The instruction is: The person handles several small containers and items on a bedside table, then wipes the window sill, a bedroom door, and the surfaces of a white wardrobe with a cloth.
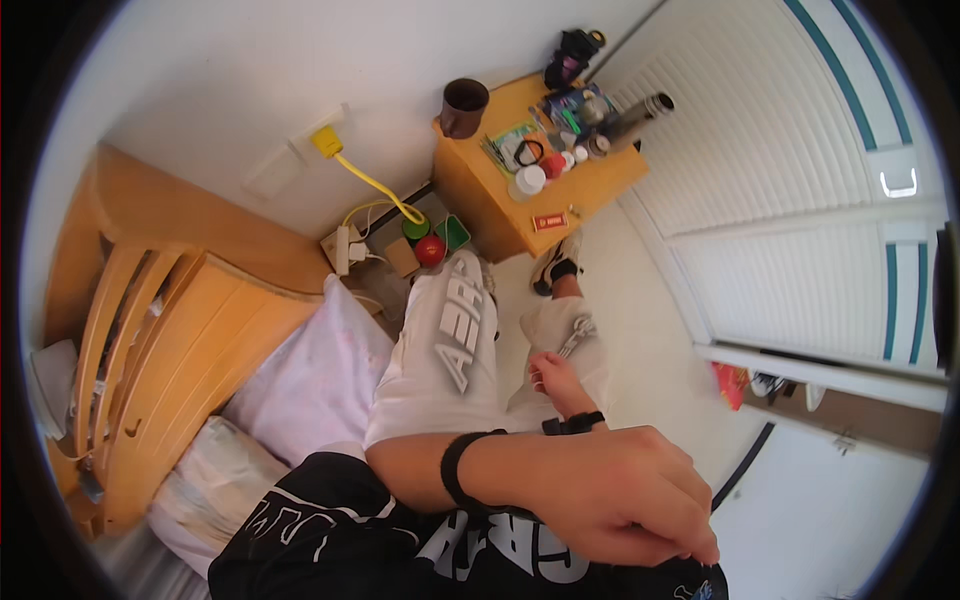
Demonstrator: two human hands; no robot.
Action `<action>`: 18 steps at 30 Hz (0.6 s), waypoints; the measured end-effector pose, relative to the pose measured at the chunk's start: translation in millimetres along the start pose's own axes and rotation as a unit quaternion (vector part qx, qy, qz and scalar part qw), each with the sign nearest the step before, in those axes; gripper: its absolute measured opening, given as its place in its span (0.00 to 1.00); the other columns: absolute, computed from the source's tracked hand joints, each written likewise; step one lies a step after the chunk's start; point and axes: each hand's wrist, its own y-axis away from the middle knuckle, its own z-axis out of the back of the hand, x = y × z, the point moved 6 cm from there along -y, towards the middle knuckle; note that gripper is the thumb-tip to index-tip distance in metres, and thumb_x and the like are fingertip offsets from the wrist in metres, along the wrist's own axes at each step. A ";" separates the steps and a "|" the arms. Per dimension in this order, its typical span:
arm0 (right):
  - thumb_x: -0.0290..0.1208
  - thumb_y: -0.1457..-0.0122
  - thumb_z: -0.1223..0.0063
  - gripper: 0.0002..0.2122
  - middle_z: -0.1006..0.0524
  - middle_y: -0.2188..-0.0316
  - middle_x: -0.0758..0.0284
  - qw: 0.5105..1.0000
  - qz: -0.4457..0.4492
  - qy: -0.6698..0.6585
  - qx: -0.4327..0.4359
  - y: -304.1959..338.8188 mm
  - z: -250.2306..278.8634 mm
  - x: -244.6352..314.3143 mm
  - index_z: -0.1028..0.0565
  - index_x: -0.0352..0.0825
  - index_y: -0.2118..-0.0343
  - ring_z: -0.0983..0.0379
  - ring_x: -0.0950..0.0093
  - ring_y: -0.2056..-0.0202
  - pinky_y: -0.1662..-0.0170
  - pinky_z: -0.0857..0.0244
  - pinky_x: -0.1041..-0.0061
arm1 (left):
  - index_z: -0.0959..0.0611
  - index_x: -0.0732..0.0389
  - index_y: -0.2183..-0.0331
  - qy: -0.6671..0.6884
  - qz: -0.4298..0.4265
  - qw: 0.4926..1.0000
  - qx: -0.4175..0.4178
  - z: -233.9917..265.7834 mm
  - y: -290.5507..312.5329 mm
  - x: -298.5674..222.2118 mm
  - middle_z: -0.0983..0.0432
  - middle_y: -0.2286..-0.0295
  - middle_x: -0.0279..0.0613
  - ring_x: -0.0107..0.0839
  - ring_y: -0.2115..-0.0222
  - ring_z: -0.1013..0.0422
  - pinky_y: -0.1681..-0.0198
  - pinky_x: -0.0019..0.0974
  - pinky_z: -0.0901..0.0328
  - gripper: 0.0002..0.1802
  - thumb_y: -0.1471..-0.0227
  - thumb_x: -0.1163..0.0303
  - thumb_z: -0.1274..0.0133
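My left hand reaches across my body to the lower right, with a black band round its wrist. Its fingers are curled in and the tips pressed together; whatever they may hold is hidden. Beyond it, my right hand is just over the right leg of my pale shorts. That hand wears a ring and a black watch, and its fingers are bent closed. What lies inside them cannot be made out. A grey patterned mark shows on the shorts beside the right hand.
A wooden bedside cabinet carries a dark mug, a metal flask and small bottles. At its left, a yellow cable runs down to a power strip. A bed headboard and pillow are left; louvred doors stand right.
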 end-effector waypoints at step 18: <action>0.24 0.46 0.46 0.13 0.24 0.52 0.58 0.538 0.483 0.671 -0.163 -29.8 -122.1 363.7 0.26 0.34 0.57 0.24 0.59 0.56 0.59 0.25 0.66 | 0.35 0.49 0.77 0.116 0.077 0.563 -0.815 426.1 189.4 125.4 0.43 0.81 0.27 0.23 0.82 0.47 0.77 0.30 0.50 0.15 0.41 0.62 0.50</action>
